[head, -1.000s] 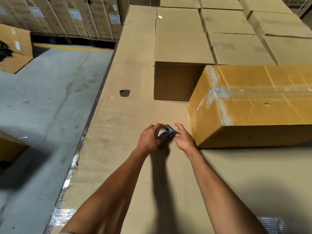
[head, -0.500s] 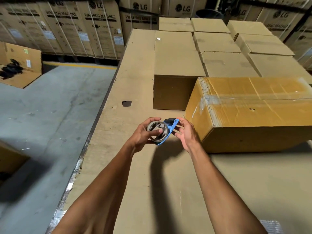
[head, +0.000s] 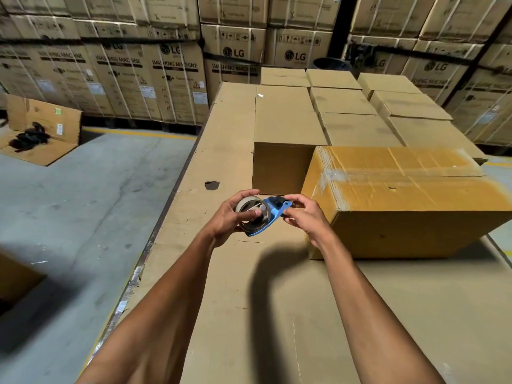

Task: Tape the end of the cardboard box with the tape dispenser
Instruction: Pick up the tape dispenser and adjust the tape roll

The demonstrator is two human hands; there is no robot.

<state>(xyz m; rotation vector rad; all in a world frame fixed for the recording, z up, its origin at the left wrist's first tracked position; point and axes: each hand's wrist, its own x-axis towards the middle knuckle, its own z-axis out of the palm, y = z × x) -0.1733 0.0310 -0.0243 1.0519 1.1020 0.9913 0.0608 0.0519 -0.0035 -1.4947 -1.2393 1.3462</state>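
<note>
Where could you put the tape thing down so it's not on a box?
Bare cardboard surface lies in front of the yellow box, under both arms. Another bare strip runs along the left edge, past the small hole. Behind and right it is crowded: brown boxes packed side by side.

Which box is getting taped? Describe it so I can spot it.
On the long cardboard-covered bench, look just right of the hands holding the blue tape dispenser. The box lies there on its side, darker and yellower than the pale boxes behind, with old tape across it.
</note>
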